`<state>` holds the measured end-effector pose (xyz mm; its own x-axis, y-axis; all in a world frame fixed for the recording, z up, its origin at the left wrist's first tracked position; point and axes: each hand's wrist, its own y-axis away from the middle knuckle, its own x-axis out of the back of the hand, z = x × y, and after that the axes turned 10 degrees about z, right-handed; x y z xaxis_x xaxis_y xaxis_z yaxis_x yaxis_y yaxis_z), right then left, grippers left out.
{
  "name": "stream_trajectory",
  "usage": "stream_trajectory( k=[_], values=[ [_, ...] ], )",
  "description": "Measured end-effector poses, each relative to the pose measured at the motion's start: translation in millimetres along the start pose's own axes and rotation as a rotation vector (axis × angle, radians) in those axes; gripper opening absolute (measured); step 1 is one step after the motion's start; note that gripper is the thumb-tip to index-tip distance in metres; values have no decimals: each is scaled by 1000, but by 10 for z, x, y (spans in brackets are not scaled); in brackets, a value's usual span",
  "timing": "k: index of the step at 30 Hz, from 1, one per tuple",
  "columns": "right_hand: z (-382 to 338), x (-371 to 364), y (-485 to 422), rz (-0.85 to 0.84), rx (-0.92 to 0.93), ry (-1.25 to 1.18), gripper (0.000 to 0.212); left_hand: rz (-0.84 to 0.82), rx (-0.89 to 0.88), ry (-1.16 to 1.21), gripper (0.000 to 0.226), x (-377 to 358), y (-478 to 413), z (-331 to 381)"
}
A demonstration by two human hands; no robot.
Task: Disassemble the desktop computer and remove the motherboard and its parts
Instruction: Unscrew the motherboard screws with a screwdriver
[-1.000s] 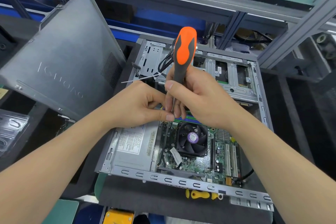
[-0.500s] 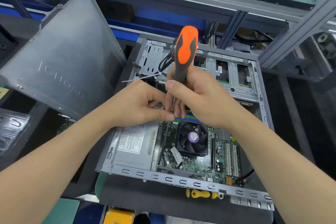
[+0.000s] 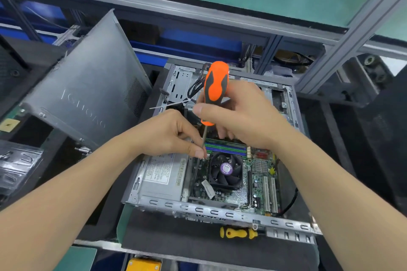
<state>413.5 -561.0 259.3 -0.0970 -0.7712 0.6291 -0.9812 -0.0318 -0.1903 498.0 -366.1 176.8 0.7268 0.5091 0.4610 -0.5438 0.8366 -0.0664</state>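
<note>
Side panel: off, leaning left of the case, likely for access.
Case: lies open side up; holds the power supply at left and the motherboard at right, fan mounted on it.
Right hand: fingers wrapped round the upright screwdriver handle, apparently to turn it.
Left hand: fingers curled, thumb and forefinger pinching the shaft near its tip, steadying it at the fan's far-left corner.
Yellow screwdriver: lies just before the case.
</note>
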Motion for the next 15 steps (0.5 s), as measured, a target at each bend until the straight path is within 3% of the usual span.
stream_trajectory(
  k=[3, 8, 11, 15],
  values=[
    [-340, 148, -37, 189, 66, 297, 45, -27, 38, -19, 18, 3, 16, 56],
    [-861, 222, -46, 131, -31, 669, 62, -87, 74, -69, 33, 30, 91, 179],
    [-979, 126, -36, 74, -116, 655, 50, -114, 76, -104, 38, 58, 123, 252],
    [-1042, 112, -41, 31, -155, 607, 39, -98, 19, -122, 22, 124, 186, 362]
  ],
)
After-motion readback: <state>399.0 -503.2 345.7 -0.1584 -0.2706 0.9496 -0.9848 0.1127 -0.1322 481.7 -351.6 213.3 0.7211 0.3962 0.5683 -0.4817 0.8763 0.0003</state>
